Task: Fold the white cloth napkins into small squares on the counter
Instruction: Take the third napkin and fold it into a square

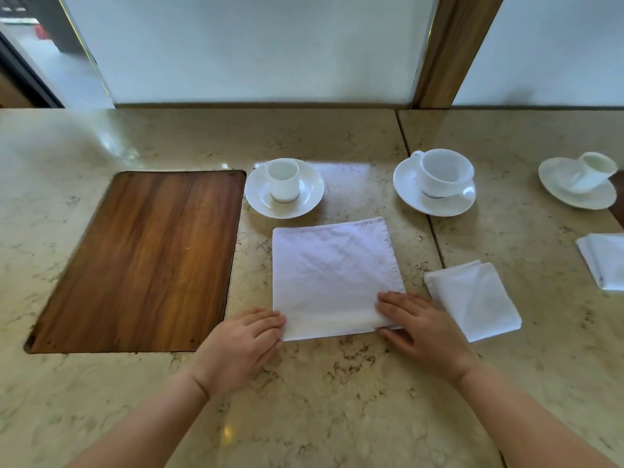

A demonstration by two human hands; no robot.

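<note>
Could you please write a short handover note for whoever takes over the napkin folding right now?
Left hand: fingers straight, touching the near left corner of the flat napkin.
Right hand: fingers resting flat on its near right corner.
Done: one folded napkin lies just right of the flat one; another folded napkin sits at the far right edge of the view.
Left: the flat napkin is still a large square on the counter; fold it down to a small one.

I see one white napkin (334, 275) lying flat on the surface, a large creased square. Right of it lies a small folded napkin (472, 300), another folded napkin (604, 260) farther right.
</note>
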